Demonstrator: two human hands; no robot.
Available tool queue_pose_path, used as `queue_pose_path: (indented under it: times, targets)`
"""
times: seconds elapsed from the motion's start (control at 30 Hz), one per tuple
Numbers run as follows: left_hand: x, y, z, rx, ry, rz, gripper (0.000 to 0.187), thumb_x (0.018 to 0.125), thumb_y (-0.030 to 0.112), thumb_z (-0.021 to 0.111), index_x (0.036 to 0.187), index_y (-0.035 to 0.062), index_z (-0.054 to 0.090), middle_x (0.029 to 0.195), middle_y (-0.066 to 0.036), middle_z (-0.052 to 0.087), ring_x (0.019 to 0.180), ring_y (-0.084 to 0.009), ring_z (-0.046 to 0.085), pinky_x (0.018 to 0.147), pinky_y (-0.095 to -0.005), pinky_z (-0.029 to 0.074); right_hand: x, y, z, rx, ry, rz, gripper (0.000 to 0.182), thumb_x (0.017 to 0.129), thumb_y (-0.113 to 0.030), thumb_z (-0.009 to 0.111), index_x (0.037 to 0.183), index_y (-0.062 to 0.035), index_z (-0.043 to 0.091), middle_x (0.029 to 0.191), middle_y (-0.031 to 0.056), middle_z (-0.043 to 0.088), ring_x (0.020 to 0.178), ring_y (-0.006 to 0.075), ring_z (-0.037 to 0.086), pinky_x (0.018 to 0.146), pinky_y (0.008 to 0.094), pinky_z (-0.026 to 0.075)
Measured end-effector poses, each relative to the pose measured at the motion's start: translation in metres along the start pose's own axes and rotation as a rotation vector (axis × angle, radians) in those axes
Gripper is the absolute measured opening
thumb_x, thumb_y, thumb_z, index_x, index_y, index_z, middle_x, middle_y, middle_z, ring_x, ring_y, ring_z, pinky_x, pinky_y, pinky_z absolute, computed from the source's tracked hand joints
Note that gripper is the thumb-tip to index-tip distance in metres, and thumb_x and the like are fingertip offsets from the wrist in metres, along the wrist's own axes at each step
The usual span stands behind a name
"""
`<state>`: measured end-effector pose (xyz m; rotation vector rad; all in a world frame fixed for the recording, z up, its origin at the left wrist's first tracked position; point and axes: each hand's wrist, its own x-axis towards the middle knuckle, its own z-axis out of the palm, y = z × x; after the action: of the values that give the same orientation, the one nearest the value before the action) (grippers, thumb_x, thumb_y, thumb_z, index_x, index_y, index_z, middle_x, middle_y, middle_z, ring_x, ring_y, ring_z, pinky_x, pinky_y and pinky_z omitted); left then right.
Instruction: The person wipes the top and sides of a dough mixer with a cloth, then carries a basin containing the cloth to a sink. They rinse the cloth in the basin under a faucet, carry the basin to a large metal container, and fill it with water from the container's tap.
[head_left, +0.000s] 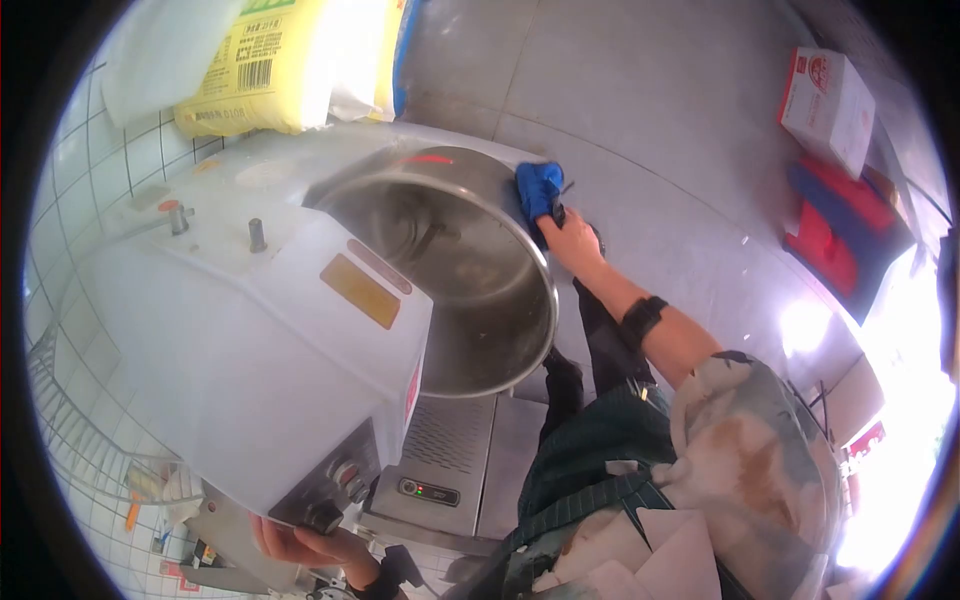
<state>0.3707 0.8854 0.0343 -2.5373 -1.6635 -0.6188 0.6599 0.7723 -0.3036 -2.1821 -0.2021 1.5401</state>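
A large steel mixer bowl point(520, 300) stands in the middle, with the white mixer head point(230, 340) over its left side. At the bowl's upper right outer wall is my right hand point(572, 243), its fingers closed on a blue cloth point(540, 188) pressed against the steel. My left hand point(310, 545) is at the lower edge of the mixer head, just under the black control knobs point(335, 495). Its fingers are partly hidden by the machine, so their grip cannot be made out.
Yellow and white sacks point(270, 70) lie beyond the bowl at the upper left. A steel unit point(440, 450) with a small lit panel sits below the bowl. On the right are a white and red box point(828, 110) and a red and blue bag point(850, 235).
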Motion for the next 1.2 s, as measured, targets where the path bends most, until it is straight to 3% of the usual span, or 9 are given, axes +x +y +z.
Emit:
queue_pose_path:
  times: [0.2,0.4,0.57,0.7,0.83,0.9,1.03,1.1,1.2]
  targets:
    - [0.001,0.002,0.0,-0.082,-0.04,0.008,0.044,0.09,0.028,0.042,0.12,-0.0052,0.044,0.122,-0.02,0.044,0.112,-0.028,0.045,0.097,-0.0406,0.035,-0.006,-0.035,-0.008,0.127,0.083,-0.355,0.059,0.079,-0.045,0.049,0.115,0.0018,0.052,0.105,0.0265,0.058,0.104,0.0388,0.053,0.092,0.0411,0.04]
    - [0.001,-0.002,0.0,-0.166,-0.039,0.003,0.041,0.09,0.025,0.043,0.12,-0.0041,0.043,0.122,-0.019,0.045,0.109,-0.0258,0.048,0.094,-0.0356,0.038,0.035,-0.029,0.009,0.098,-0.124,-0.306,0.067,0.081,-0.05,0.045,0.124,0.0021,0.044,0.121,0.027,0.048,0.112,0.0374,0.048,0.095,0.04,0.038]
    - [0.001,0.011,0.001,-0.192,-0.076,-0.024,0.039,0.091,0.024,0.042,0.121,-0.0024,0.044,0.12,-0.016,0.046,0.106,-0.0222,0.049,0.092,-0.0327,0.04,0.016,0.053,0.053,0.24,0.137,-0.023,0.055,0.086,-0.049,0.036,0.119,-0.0068,0.048,0.118,0.0272,0.048,0.113,0.0415,0.046,0.095,0.0423,0.037]
    - [-0.002,0.018,0.001,-0.178,-0.087,-0.003,0.036,0.093,0.02,0.041,0.121,-0.0019,0.044,0.119,-0.015,0.047,0.104,-0.0193,0.049,0.089,-0.0294,0.041,-0.03,0.103,0.123,0.664,0.337,0.392,0.063,0.085,-0.05,0.035,0.113,0.0048,0.051,0.115,0.0315,0.05,0.112,0.0431,0.046,0.094,0.0448,0.037]
    - [-0.004,0.009,-0.006,-0.109,-0.082,0.116,0.035,0.094,0.018,0.041,0.122,-0.0022,0.044,0.118,-0.015,0.047,0.103,-0.0183,0.05,0.088,-0.0275,0.041,-0.106,0.126,0.214,1.165,0.126,0.723,0.06,0.085,-0.047,0.035,0.112,0.0022,0.055,0.115,0.0265,0.055,0.111,0.0403,0.049,0.092,0.0437,0.04]
    - [-0.003,0.003,-0.007,-0.152,-0.123,0.108,0.034,0.094,0.013,0.04,0.124,-0.0041,0.043,0.12,-0.016,0.045,0.106,-0.0224,0.048,0.09,-0.0318,0.04,-0.149,0.106,0.256,1.913,-0.251,0.615,0.054,0.085,-0.045,0.039,0.116,-0.003,0.052,0.119,0.0203,0.054,0.113,0.0365,0.049,0.095,0.0442,0.04]
    - [0.001,-0.009,-0.007,-0.157,-0.135,0.233,0.034,0.094,0.014,0.042,0.123,-0.0034,0.044,0.119,-0.015,0.044,0.107,-0.0225,0.049,0.091,-0.0315,0.04,-0.202,0.084,0.236,1.904,-0.4,0.729,0.048,0.083,-0.041,0.044,0.117,-0.0066,0.051,0.118,0.016,0.055,0.113,0.0327,0.05,0.097,0.0441,0.039]
    - [0.002,-0.01,-0.008,-0.167,-0.134,0.241,0.035,0.093,0.015,0.043,0.123,-0.0032,0.045,0.119,-0.015,0.044,0.107,-0.0225,0.05,0.091,-0.0314,0.04,-0.167,0.121,0.262,2.02,-0.588,0.572,0.047,0.084,-0.037,0.052,0.119,-0.0051,0.049,0.113,0.0118,0.057,0.108,0.0295,0.053,0.091,0.0566,0.039]
    - [0.001,-0.013,-0.007,-0.167,-0.114,0.262,0.035,0.093,0.016,0.044,0.122,-0.0029,0.045,0.118,-0.014,0.047,0.105,-0.0212,0.051,0.09,-0.0309,0.041,-0.168,0.109,0.178,1.842,-0.168,0.466,0.039,0.084,-0.027,0.049,0.114,-0.0016,0.05,0.11,0.0134,0.058,0.103,0.029,0.055,0.09,0.0489,0.042]
